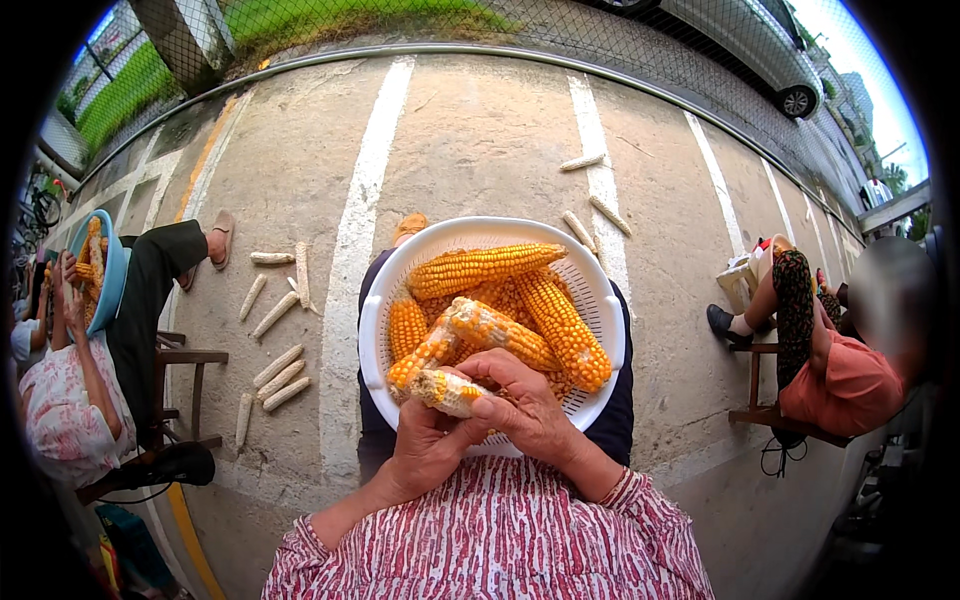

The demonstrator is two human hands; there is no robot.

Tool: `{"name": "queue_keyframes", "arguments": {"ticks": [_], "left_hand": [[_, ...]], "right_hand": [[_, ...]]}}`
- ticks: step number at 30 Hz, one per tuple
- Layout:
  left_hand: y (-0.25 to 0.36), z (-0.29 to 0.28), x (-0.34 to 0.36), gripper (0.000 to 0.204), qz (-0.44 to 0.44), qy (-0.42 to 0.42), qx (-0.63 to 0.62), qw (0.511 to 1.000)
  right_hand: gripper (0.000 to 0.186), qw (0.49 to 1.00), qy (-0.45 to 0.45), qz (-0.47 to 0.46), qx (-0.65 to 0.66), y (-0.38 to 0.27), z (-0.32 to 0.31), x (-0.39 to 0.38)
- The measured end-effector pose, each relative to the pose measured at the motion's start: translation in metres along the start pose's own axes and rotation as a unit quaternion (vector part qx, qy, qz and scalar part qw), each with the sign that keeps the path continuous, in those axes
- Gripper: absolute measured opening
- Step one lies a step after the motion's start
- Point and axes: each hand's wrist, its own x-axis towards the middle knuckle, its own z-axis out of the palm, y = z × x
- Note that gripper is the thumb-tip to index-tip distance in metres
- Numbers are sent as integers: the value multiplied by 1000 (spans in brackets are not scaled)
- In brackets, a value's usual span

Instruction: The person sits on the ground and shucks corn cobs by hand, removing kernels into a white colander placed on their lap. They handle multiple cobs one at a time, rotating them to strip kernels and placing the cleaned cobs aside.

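Observation:
Over the near rim of a white plastic basket (612, 330) on my lap, both hands hold a partly shelled ear of corn (445, 391). Much of that ear is bare pale cob, with some yellow kernels left on it. My left hand (428, 458) is closed around its near side. My right hand (530, 405) grips it from the right, thumb and fingers bent against it. Several yellow ears fill the basket, among them a full ear (485, 268) across the far side and a half-shelled ear (505, 333) in the middle. Loose kernels lie beneath them.
Bare cobs (275, 315) are scattered on the concrete at left, and a few more (610, 215) ahead to the right. A seated person (85, 400) at left handles corn in a blue basin (108, 285). Another person (845, 385) sits at right. A chain-link fence (400, 30) stands ahead.

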Motion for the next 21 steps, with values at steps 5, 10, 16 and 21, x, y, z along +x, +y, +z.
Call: {"name": "queue_keyframes", "arguments": {"ticks": [5, 10, 16, 21], "left_hand": [[-10, -8, 0, 22, 32, -21, 76, 996], [-11, -2, 0, 23, 44, 15, 86, 995], [-11, -5, -2, 34, -19, 16, 41, 999], [-15, 2, -1, 24, 24, 11, 95, 995]], "right_hand": [[43, 998, -24, 51, 11, 2, 9, 4], [36, 997, 56, 18, 39, 18, 23, -2], [38, 995, 73, 57, 36, 17, 25, 1], [38, 982, 62, 107, 139, 15, 20, 2]]}}
